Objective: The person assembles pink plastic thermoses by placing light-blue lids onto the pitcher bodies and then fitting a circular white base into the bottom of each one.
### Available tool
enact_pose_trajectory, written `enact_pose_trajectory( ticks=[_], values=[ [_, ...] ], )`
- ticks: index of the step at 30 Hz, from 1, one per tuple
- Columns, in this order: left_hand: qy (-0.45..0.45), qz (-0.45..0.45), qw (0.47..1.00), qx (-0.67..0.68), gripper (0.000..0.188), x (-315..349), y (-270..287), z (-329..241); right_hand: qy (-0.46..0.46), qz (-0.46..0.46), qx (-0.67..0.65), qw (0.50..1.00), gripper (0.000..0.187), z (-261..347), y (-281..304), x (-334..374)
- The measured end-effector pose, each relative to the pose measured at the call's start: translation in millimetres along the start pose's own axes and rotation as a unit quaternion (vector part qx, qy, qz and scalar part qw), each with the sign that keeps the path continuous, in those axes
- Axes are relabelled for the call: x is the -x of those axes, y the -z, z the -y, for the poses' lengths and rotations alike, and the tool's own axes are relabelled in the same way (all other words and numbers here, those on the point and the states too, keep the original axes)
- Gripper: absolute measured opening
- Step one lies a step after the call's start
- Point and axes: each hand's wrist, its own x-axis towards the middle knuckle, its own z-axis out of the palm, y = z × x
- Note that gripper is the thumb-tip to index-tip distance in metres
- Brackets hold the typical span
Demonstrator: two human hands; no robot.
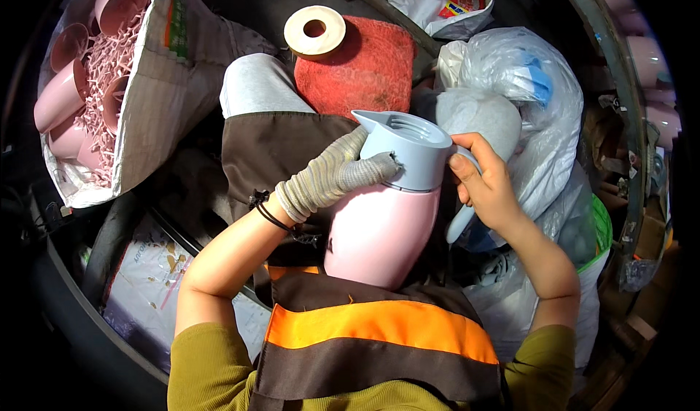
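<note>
A pink jug [379, 229] with a blue-grey collar and spout [408, 145] rests on my lap, open mouth facing up. My left hand [332, 174], in a knitted grey-beige glove, presses against the collar's left side just under the spout. My bare right hand [485, 185] grips the jug's blue-grey handle [459, 225] on the right, thumb on top near the rim.
A woven sack [146, 83] at the upper left holds several pink jug bodies [62, 94] and pink plastic scraps. A red cushion [364, 65] with a cream tape roll [315, 30] lies ahead. Clear plastic bags [525, 83] of blue-grey parts pile up at my right.
</note>
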Motion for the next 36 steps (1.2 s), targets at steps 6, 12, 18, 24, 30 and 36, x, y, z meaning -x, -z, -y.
enact_pose_trajectory(
  ticks=[6,12,18,24,30,36],
  values=[
    [-0.007,0.027,0.998,-0.055,0.064,1,-15,-9,0.255,0.066,0.324,0.909,0.086,49,9,-15],
    [-0.004,0.020,0.999,-0.035,0.068,9,-16,-4,0.202,0.121,0.269,0.934,0.087,50,6,-20],
    [-0.003,0.019,0.997,-0.077,0.058,16,-13,-2,0.198,0.117,0.287,0.930,0.090,57,-4,-12],
    [0.223,0.003,0.866,0.448,0.050,66,15,22,0.241,0.104,0.296,0.919,0.089,46,12,-12],
    [0.283,0.000,0.406,0.869,0.052,67,23,56,0.121,0.157,0.256,0.946,0.104,65,20,10],
    [0.284,-0.055,0.460,0.839,0.054,57,3,5,0.218,0.118,0.303,0.920,0.111,85,24,34]
  ],
)
